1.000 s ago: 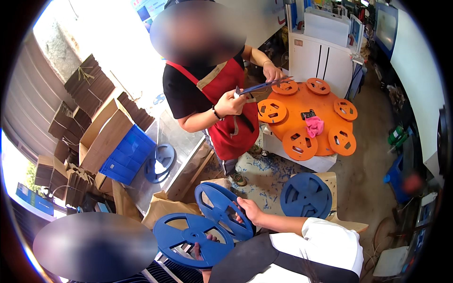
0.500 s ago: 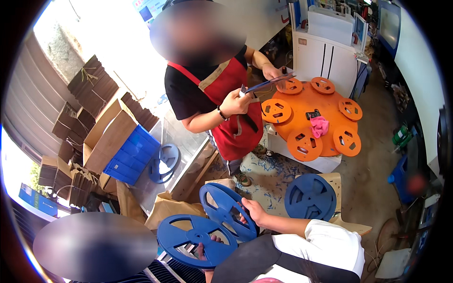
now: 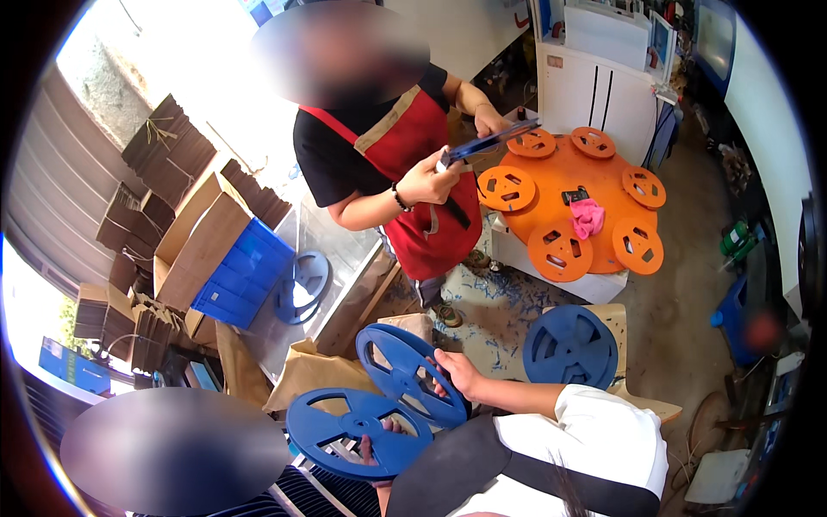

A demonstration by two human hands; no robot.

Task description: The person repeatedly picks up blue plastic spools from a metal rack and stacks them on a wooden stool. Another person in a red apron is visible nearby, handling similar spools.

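Observation:
My left hand (image 3: 368,449) is wrapped round a flat blue plastic reel flange (image 3: 407,450); its fingers show through the cut-outs, the rest is hidden behind it. Against its far right side leans a second blue reel (image 3: 448,414), tilted up, with another blue rim right behind it. My right hand (image 3: 457,376) grips that tilted reel at its right edge, fingers bent over the rim into an opening. Whether the two rims behind each other are joined I cannot tell. Both forearms belong to me; the right one comes in past a white sleeve.
Across from me a person in a red apron (image 3: 422,233) holds a thin blue disc (image 3: 491,142). Beside them an orange round table (image 3: 551,202) bears several orange reels and a pink cloth (image 3: 587,218). A blue reel (image 3: 573,345) lies on a chair; a blue crate (image 3: 243,276) stands left.
The view has shifted slightly. The person opposite has tilted the blue disc a little. My hands keep their hold on the reels, with the tilted one moved slightly up and left.

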